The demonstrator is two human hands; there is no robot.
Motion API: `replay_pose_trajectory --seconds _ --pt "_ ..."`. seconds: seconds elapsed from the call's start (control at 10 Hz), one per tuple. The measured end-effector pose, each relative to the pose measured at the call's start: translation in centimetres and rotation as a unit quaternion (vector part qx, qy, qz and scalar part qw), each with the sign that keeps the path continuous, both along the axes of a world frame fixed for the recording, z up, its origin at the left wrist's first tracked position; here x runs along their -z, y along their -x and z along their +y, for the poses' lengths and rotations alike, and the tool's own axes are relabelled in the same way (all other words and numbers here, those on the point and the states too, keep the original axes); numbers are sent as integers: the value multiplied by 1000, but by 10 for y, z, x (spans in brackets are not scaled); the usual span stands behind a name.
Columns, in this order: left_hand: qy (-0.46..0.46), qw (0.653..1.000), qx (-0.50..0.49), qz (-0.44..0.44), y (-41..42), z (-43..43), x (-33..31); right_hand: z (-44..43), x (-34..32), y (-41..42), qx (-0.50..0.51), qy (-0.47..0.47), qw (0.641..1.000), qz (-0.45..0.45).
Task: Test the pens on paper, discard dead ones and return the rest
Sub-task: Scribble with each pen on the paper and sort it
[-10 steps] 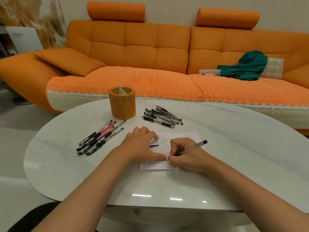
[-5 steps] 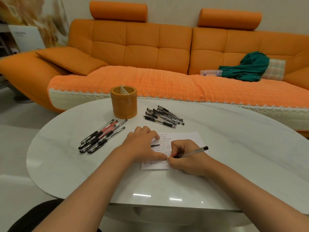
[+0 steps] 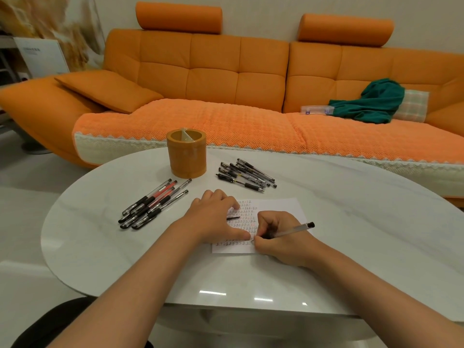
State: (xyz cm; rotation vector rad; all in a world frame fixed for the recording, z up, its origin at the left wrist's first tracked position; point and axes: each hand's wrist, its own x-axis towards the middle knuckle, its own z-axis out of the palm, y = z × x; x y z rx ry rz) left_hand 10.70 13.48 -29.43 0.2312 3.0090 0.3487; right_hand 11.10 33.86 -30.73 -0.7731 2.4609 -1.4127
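A white sheet of paper covered with rows of small written marks lies on the white table. My right hand grips a clear pen with its tip down on the sheet's lower part. My left hand rests flat on the paper's left side, and a black pen cap pokes out from under it. One group of several pens, black and red, lies to the left. Another group of several black pens lies behind the paper. An orange pen holder stands at the back.
An orange sofa runs behind the table, carrying a green cloth, a clear plastic box and a checked cushion. The table's near edge is just below my forearms. A dark seat shows at bottom left.
My right hand keeps the pen on the paper and its rear end has dipped lower to the right. The left hand stays put. The camera has shifted slightly.
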Motion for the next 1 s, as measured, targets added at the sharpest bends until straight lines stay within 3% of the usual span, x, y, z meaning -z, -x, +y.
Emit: replay_pose_trajectory --seconds 1.0 --pt "-9 1000 -3 0 0 0 1 1 -1 1 -18 14 999 -41"
